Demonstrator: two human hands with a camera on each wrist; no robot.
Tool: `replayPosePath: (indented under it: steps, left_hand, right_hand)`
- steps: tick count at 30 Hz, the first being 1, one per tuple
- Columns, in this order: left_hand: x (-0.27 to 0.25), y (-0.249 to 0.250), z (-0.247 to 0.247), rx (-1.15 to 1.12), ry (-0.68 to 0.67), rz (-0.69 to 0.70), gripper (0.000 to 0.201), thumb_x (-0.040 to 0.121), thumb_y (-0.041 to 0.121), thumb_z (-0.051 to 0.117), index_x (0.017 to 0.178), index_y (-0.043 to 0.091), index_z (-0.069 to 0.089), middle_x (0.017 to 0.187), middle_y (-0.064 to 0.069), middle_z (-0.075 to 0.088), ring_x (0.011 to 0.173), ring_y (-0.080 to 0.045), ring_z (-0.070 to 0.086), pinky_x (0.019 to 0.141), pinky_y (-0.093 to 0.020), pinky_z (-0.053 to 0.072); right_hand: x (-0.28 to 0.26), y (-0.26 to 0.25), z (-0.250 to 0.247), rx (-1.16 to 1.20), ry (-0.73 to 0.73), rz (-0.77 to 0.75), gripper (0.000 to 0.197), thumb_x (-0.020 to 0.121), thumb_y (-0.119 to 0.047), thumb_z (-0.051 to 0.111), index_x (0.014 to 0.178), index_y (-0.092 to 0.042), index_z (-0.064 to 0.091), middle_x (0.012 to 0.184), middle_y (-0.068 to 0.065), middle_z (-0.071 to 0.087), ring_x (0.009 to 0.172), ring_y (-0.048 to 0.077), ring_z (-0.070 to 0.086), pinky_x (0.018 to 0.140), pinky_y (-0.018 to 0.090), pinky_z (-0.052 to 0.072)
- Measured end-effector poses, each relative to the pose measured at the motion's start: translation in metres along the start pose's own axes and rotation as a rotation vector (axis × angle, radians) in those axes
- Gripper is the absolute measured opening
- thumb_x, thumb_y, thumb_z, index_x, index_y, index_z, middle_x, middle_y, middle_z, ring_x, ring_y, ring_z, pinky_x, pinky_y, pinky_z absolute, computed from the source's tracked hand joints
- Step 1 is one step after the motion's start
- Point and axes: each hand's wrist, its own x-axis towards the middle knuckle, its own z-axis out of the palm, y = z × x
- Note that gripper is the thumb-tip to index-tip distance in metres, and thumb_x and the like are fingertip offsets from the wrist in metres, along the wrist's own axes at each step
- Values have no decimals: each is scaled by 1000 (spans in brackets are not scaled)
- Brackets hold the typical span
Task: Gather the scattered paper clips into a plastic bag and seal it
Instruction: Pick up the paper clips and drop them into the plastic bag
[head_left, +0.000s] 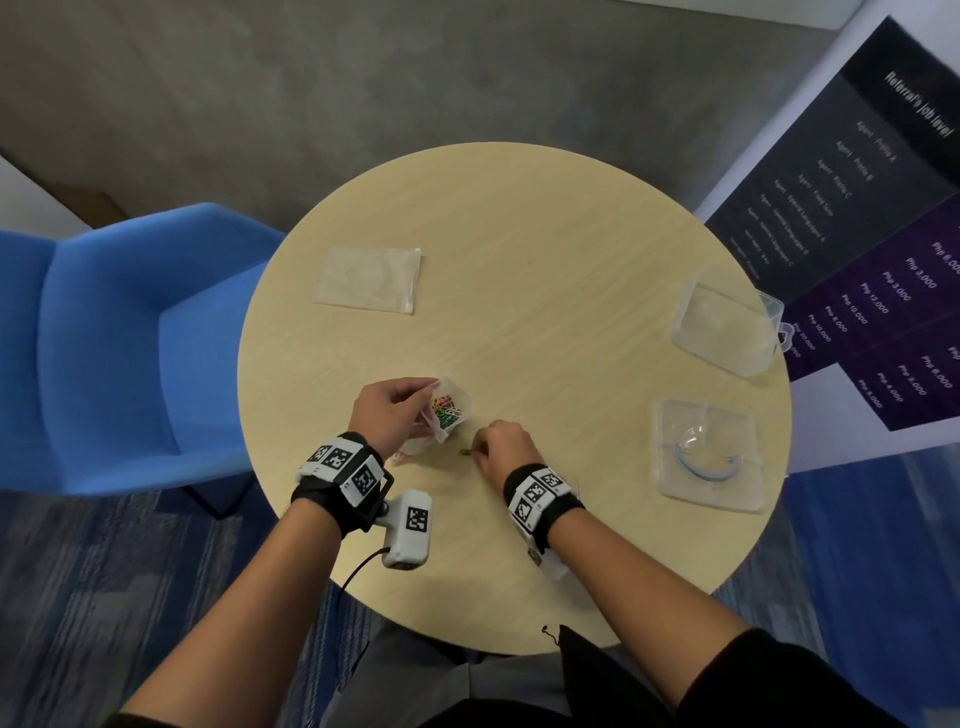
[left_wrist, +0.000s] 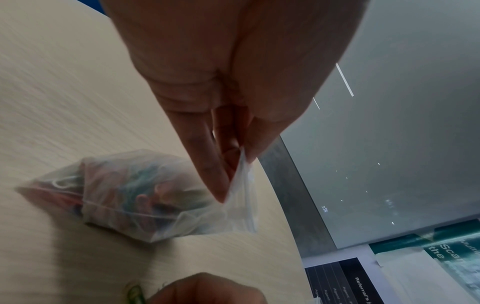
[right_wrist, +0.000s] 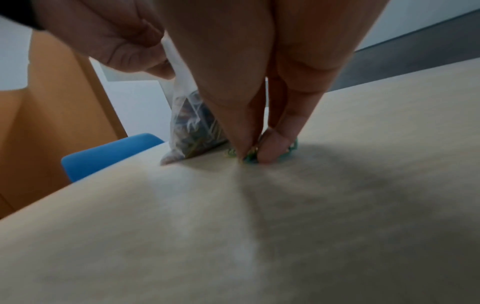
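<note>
A small clear plastic bag (head_left: 448, 408) holding several coloured paper clips rests on the round table (head_left: 519, 234) near its front. My left hand (head_left: 400, 405) pinches the bag's upper rim (left_wrist: 240, 174) between thumb and fingers, keeping the mouth open. Just right of the bag, my right hand (head_left: 485, 447) presses down on the table, thumb and forefinger pinching green and teal paper clips (right_wrist: 250, 157). One green clip (head_left: 464, 452) shows at the fingertips. The bag (right_wrist: 194, 125) stands close behind those fingers.
A flat empty zip bag (head_left: 370, 279) lies at the far left of the table. Two clear plastic containers (head_left: 727, 327) (head_left: 709, 454) sit along the right edge. A blue chair (head_left: 119, 332) stands to the left, and a printed banner (head_left: 857, 223) to the right.
</note>
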Motion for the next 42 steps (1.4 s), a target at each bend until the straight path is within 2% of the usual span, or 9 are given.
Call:
replayPosePath:
  steps: [10,15,20,23,29,32,35,38,42]
  left_hand:
    - [-1,4,1,5,-3,-17,13,92,15,65,100,13,75,93,-16,71,83,-32,73,76,-44,61]
    - [-1,5,4,10,1,-21,14,94,14,64,101,13,75,95,-15,73,81,-31,73,75,-42,62]
    - [-2,6,11,32,1,-4,20,95,13,62,109,6,74,78,-10,70,70,-25,70,64,-31,61]
    - [-3,8,13,40,-9,18,20,96,10,59,111,4,71,74,-9,69,62,-18,69,60,-27,60]
    - [-3,7,11,61,-20,48,20,96,8,58,111,4,71,90,-15,71,65,-17,70,60,-24,60]
    - [-1,4,10,39,-4,47,20,95,9,59,110,6,72,91,-17,71,74,-26,71,66,-32,62]
    - [1,2,5,-2,18,25,19,95,8,58,106,9,74,96,-19,72,84,-32,72,72,-39,62]
    - [2,2,1,-38,25,17,17,94,10,60,101,14,75,99,-20,73,86,-33,73,76,-46,61]
    - [2,1,-2,-48,27,20,17,94,10,60,101,14,75,99,-21,73,88,-34,73,77,-46,61]
  right_hand:
    - [23,37,-44,39,-130,155,13,86,-17,68,91,-10,78,88,8,75,83,21,69,84,26,55]
    - [17,64,-74,825,-98,302,6,82,-8,74,88,-6,74,88,15,74,75,21,71,71,21,58]
    - [13,5,-84,1383,-52,162,15,87,2,64,101,5,66,77,9,68,66,15,68,68,22,58]
    - [14,-27,-66,1236,21,154,13,85,-3,68,97,2,69,79,10,71,69,18,70,74,28,60]
    - [10,-47,-70,289,-21,-105,26,91,-3,54,103,-12,75,100,11,72,87,22,65,86,26,51]
    - [6,-39,-86,420,41,-61,31,89,3,51,94,-14,77,98,6,73,90,17,69,92,30,54]
    - [5,1,-88,523,302,195,31,90,0,50,90,-18,75,100,6,72,90,18,69,89,34,56]
    - [-3,25,-55,130,51,326,38,98,-11,44,136,-10,53,146,13,44,131,28,45,108,33,38]
    - [-28,22,6,-125,-85,181,58,94,1,40,149,-1,21,160,16,6,148,27,11,119,30,19]
